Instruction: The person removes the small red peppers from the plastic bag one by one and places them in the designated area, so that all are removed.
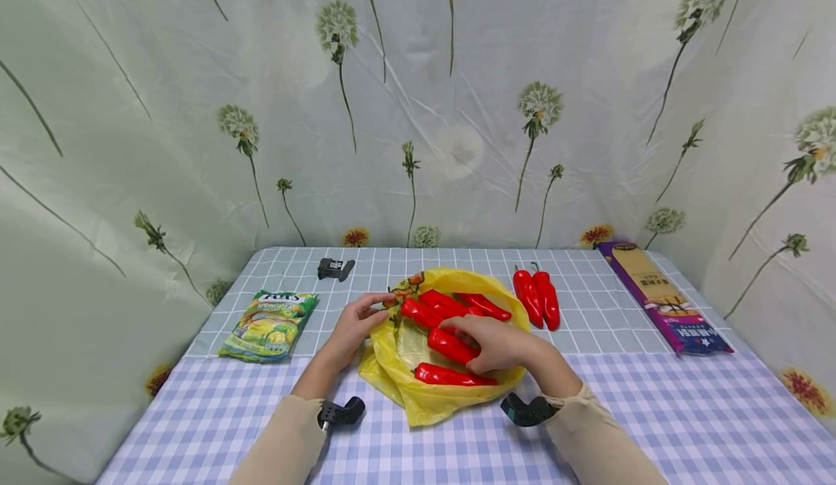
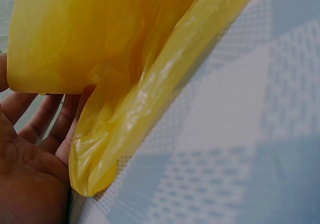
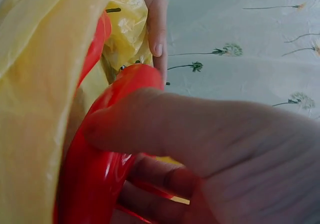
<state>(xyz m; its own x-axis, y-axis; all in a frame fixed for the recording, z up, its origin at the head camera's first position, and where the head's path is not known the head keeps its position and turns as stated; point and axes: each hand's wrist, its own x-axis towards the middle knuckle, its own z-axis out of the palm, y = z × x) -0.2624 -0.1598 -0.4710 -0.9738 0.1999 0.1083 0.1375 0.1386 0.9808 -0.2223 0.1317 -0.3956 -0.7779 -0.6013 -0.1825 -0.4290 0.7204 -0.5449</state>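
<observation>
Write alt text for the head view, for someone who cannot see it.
A person's right hand grips a red pepper inside an open yellow plastic bag on a checked table, while the left hand pinches the bag's edge. Two more peppers lie beside the bag, with a green snack packet at left.

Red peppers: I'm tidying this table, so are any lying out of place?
Yes. Two red peppers lie on the tablecloth right of the yellow bag, apart from those in the bag. The right hand grips one pepper in the bag; the left hand pinches its edge.
</observation>
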